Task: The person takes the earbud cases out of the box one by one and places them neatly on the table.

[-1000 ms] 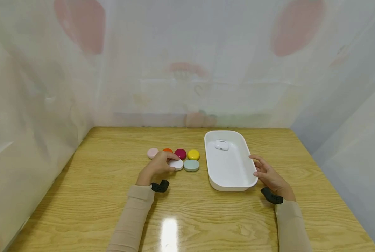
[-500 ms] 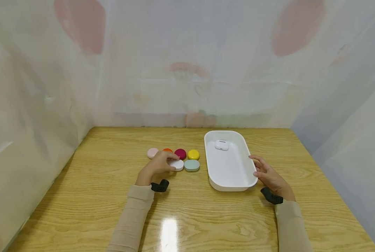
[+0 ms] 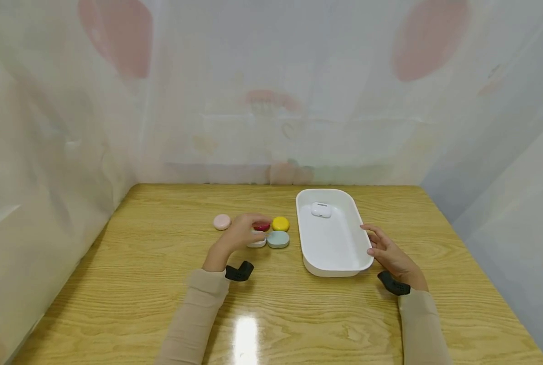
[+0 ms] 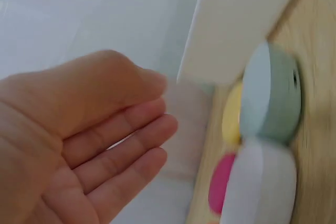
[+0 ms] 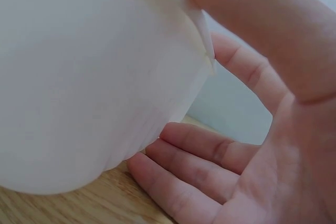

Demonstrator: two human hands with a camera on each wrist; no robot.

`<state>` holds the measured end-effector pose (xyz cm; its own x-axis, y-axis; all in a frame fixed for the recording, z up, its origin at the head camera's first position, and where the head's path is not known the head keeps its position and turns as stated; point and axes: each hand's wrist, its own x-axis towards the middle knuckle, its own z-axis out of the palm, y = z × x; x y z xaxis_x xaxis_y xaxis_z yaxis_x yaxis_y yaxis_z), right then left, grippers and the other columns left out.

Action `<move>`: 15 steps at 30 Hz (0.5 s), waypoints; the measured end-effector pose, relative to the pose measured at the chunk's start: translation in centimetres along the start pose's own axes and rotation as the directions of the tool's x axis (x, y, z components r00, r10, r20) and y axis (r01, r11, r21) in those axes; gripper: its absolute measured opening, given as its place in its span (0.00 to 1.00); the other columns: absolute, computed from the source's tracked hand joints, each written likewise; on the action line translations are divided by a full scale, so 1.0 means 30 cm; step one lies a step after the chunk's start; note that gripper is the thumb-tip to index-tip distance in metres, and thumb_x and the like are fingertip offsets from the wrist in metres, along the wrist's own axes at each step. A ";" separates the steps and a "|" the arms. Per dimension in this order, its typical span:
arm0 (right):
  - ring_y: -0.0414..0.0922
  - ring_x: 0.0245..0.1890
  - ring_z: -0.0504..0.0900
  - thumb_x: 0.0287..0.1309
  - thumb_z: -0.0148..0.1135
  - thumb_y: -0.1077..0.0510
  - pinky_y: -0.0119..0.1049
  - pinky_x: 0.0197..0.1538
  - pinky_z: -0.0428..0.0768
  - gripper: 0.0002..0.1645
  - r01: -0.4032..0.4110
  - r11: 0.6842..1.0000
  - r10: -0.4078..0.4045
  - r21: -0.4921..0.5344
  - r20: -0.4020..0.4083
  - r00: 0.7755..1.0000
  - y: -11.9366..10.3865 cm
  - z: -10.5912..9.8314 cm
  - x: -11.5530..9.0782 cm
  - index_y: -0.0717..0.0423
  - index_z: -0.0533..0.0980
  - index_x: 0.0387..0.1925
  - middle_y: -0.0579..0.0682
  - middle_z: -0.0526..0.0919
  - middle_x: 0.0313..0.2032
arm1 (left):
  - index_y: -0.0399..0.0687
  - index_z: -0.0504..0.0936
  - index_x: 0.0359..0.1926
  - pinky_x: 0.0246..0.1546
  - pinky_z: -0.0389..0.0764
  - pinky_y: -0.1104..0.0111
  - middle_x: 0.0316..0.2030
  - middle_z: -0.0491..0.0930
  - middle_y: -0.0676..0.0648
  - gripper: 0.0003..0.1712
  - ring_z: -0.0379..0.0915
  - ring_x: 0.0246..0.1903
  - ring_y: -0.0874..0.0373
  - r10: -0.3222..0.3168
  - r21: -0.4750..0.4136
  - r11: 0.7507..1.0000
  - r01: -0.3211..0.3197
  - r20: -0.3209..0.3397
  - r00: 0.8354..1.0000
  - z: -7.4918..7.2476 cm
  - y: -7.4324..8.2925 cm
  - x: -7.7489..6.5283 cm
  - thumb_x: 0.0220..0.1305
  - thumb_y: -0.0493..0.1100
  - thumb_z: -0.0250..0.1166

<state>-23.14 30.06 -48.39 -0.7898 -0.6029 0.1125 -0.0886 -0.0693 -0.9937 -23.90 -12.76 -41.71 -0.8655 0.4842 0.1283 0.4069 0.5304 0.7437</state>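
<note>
My left hand (image 3: 238, 234) hovers over a white oval case (image 3: 256, 246), with its fingers loosely bent and nothing between them in the left wrist view. Beside that case lies a mint-green oval case (image 3: 278, 240), just right of the fingertips. Partly covered by the hand is a magenta round case (image 3: 261, 227); a yellow round case (image 3: 280, 223) lies to its right. My right hand (image 3: 392, 258) holds the right side of a white plastic bin (image 3: 331, 273), thumb at the rim and fingers against the wall. Inside the bin, near its far end, lies a white earbud case (image 3: 321, 210).
A pale pink round case (image 3: 222, 221) lies at the left of the group. The wooden table (image 3: 130, 263) ends at a pale curtain (image 3: 271, 137) behind and at the sides.
The left hand has come off the white oval case and shifted right and slightly up, now covering the orange round case. The right hand and bin stay put.
</note>
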 end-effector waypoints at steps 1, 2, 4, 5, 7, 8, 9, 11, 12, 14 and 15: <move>0.33 0.55 0.77 0.69 0.46 0.68 0.29 0.51 0.83 0.34 0.006 1.000 -0.006 0.004 0.004 1.000 0.001 -0.001 0.001 0.46 0.53 0.72 0.40 0.69 0.62 | 0.34 0.78 0.56 0.58 0.78 0.49 0.55 0.80 0.36 0.22 0.77 0.56 0.42 0.027 0.001 1.000 -0.027 -0.003 1.000 0.009 0.009 0.009 0.62 0.37 0.64; 0.33 0.55 0.77 0.69 0.46 0.68 0.29 0.51 0.83 0.34 0.009 1.000 -0.009 0.009 0.007 1.000 0.002 -0.002 0.001 0.46 0.53 0.72 0.40 0.69 0.62 | 0.34 0.78 0.56 0.57 0.79 0.49 0.55 0.81 0.36 0.22 0.77 0.56 0.42 0.047 -0.003 0.999 -0.047 -0.003 0.999 0.019 0.017 0.019 0.62 0.37 0.64; 0.33 0.55 0.77 0.69 0.45 0.69 0.29 0.51 0.83 0.34 0.018 1.000 -0.018 0.013 0.017 1.000 0.006 -0.002 0.001 0.47 0.53 0.72 0.41 0.69 0.61 | 0.35 0.79 0.56 0.57 0.79 0.50 0.54 0.81 0.37 0.21 0.78 0.55 0.42 0.075 -0.003 0.997 -0.075 0.000 0.997 0.038 0.036 0.039 0.62 0.38 0.64; 0.33 0.55 0.77 0.69 0.46 0.69 0.30 0.51 0.83 0.34 0.017 1.000 -0.018 0.014 0.020 1.000 0.007 -0.002 0.001 0.46 0.54 0.72 0.41 0.70 0.61 | 0.36 0.79 0.55 0.57 0.79 0.50 0.54 0.82 0.37 0.21 0.78 0.55 0.43 0.081 -0.006 0.997 -0.081 0.000 0.997 0.047 0.046 0.050 0.62 0.38 0.64; 0.33 0.55 0.77 0.69 0.46 0.69 0.29 0.51 0.83 0.34 0.015 1.000 -0.015 0.010 0.023 1.000 0.008 0.000 -0.001 0.46 0.54 0.71 0.40 0.70 0.61 | 0.37 0.80 0.55 0.58 0.79 0.52 0.53 0.82 0.38 0.20 0.78 0.54 0.44 0.097 0.001 0.995 -0.097 -0.001 0.995 0.063 0.066 0.073 0.63 0.39 0.64; 0.32 0.55 0.77 0.69 0.46 0.68 0.29 0.51 0.83 0.33 0.010 1.000 -0.010 0.008 0.019 1.000 0.007 0.002 -0.002 0.45 0.54 0.71 0.39 0.70 0.61 | 0.38 0.80 0.55 0.58 0.79 0.53 0.53 0.82 0.38 0.20 0.78 0.54 0.44 0.099 -0.004 0.995 -0.099 -0.002 0.995 0.071 0.077 0.086 0.62 0.38 0.64; 0.32 0.55 0.77 0.69 0.46 0.68 0.29 0.51 0.83 0.33 0.008 1.000 -0.008 0.002 0.015 1.000 0.006 0.003 -0.003 0.45 0.54 0.71 0.39 0.70 0.61 | 0.39 0.80 0.55 0.59 0.78 0.55 0.53 0.82 0.38 0.20 0.78 0.54 0.46 0.102 -0.008 0.995 -0.103 -0.006 0.995 0.077 0.088 0.098 0.62 0.38 0.63; 0.32 0.55 0.77 0.69 0.47 0.67 0.29 0.51 0.82 0.33 -0.002 1.000 0.002 -0.006 0.003 1.000 0.003 0.005 -0.003 0.45 0.54 0.71 0.38 0.69 0.61 | 0.38 0.80 0.54 0.61 0.78 0.58 0.53 0.83 0.39 0.19 0.78 0.54 0.47 0.117 -0.023 0.993 -0.117 -0.019 0.993 0.090 0.108 0.125 0.62 0.38 0.63; 0.31 0.55 0.77 0.69 0.47 0.66 0.29 0.51 0.82 0.33 -0.006 1.000 0.006 -0.010 -0.003 1.000 0.001 0.006 -0.002 0.44 0.54 0.71 0.38 0.69 0.61 | 0.38 0.80 0.54 0.61 0.78 0.59 0.52 0.83 0.39 0.19 0.79 0.54 0.47 0.119 -0.031 0.992 -0.120 -0.026 0.993 0.097 0.118 0.138 0.62 0.38 0.64; 0.32 0.55 0.77 0.69 0.48 0.66 0.29 0.52 0.82 0.33 -0.013 1.000 0.012 -0.015 -0.012 1.000 -0.002 0.007 0.000 0.44 0.55 0.70 0.39 0.69 0.61 | 0.39 0.81 0.54 0.61 0.78 0.61 0.52 0.83 0.39 0.18 0.79 0.53 0.48 0.120 -0.051 0.991 -0.122 -0.038 0.992 0.112 0.133 0.167 0.62 0.38 0.64; 0.32 0.55 0.77 0.69 0.48 0.66 0.29 0.52 0.82 0.33 -0.014 1.000 0.014 -0.016 -0.013 1.000 -0.003 0.007 0.001 0.44 0.55 0.70 0.39 0.69 0.61 | 0.39 0.81 0.53 0.61 0.78 0.61 0.52 0.83 0.38 0.18 0.79 0.53 0.48 0.115 -0.059 0.991 -0.117 -0.041 0.993 0.122 0.139 0.182 0.62 0.38 0.64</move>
<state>-23.03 29.88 -48.29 -0.7990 -0.5932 0.0988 -0.0870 -0.0486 -0.9950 -25.87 -5.35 -40.29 -0.8243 0.5131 0.2393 0.4874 0.4282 0.7610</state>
